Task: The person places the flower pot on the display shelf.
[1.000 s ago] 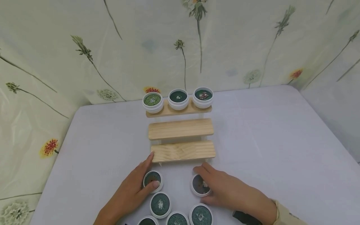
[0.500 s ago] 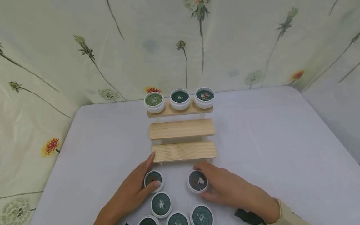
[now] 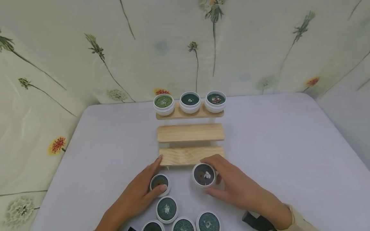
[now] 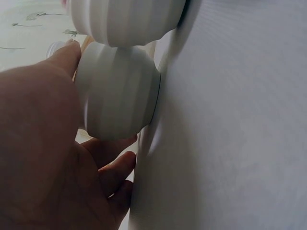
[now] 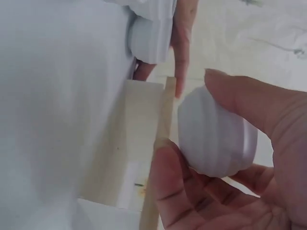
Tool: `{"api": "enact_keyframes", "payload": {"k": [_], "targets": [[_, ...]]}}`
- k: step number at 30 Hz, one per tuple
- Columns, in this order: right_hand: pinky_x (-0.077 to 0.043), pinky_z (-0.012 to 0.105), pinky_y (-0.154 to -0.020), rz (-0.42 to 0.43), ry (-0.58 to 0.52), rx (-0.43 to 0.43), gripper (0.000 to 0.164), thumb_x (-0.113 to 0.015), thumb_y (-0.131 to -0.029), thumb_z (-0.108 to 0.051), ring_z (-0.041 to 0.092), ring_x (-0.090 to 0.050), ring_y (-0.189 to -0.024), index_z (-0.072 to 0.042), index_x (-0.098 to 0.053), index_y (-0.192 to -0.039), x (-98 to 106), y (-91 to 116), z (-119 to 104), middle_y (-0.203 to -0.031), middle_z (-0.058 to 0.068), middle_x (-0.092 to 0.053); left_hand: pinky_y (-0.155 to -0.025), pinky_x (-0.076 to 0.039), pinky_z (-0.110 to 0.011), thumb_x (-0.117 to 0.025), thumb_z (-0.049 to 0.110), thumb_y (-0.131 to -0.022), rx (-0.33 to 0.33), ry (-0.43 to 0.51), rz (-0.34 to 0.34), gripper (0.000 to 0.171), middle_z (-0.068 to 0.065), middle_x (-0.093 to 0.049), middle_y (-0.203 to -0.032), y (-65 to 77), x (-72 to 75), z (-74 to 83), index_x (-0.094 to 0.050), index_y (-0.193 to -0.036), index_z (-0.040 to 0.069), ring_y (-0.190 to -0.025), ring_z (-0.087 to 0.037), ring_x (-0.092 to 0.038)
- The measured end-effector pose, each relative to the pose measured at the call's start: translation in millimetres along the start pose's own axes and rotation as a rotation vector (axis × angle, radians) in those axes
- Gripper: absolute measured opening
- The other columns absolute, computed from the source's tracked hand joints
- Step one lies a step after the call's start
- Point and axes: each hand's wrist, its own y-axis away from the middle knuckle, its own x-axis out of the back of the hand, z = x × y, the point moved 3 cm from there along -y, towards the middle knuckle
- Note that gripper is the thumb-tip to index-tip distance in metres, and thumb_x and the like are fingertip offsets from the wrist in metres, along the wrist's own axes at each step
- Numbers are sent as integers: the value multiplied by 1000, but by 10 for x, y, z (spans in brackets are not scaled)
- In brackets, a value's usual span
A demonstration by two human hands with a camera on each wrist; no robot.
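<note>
My right hand [image 3: 231, 179] holds a small white ribbed cup [image 3: 204, 175] with a dark, pale-flecked top between thumb and fingers. It is raised at the front of the lowest board [image 3: 188, 156] of a wooden tiered stand. In the right wrist view, the cup [image 5: 216, 136] is beside the board's edge [image 5: 166, 108]. My left hand [image 3: 136, 192] rests beside a similar cup [image 3: 158, 181] standing on the table, its thumb over the rim. One extended fingertip touches the lowest board's left corner. In the left wrist view, that cup [image 4: 117, 91] partly hides the fingers.
Three filled cups stand on the stand's top board [image 3: 189, 114]; the middle board [image 3: 190, 132] is bare. Several more cups, one a green-topped cup [image 3: 167, 209], stand close together at the near edge. A white cloth [image 3: 274, 144] covers the table; a flowered curtain [image 3: 162, 48] hangs behind.
My right hand has lifted its cup off the table and carried it forward to the lowest board. The left hand stays by its cup. The view has shifted slightly.
</note>
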Motion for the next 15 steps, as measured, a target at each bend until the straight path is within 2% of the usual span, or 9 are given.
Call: {"api": "enact_keyframes", "payload": {"k": [3, 5, 8, 15], "targets": [[-56, 24, -74, 66, -14, 2, 77, -93, -81, -17, 5, -59, -90, -8, -49, -144, 74, -92, -37, -126, -5, -60, -121, -31, -55, -63, 50, -103, -12, -2, 1, 84, 1, -38, -166, -24, 8, -9, -15, -169, 34, -152, -28, -35], [-57, 25, -75, 93, -44, -1, 78, -93, -81, -16, 6, -61, -90, -9, -47, -144, 113, -183, -55, -125, -4, -63, -121, -31, -54, -64, 49, -102, -15, 3, 6, 84, 1, -39, -165, -29, 13, -13, -15, -169, 33, -152, -27, -36], [-58, 28, -80, 122, -67, -19, 76, -93, -82, -18, 8, -63, -98, -12, -48, -142, 157, -338, -75, -126, -4, -64, -123, -29, -52, -65, 48, -102, -14, 13, 8, 84, 1, -40, -165, -24, 9, -18, -15, -169, 33, -152, -26, -35], [-55, 36, -92, 229, 40, -6, 71, -93, -83, -28, 13, -58, -113, -9, -54, -139, 184, -662, -105, -129, 1, -61, -123, -27, -51, -64, 48, -103, -6, 13, -10, 85, 3, -48, -160, -16, -12, -26, -14, -169, 34, -151, -22, -37]]}}
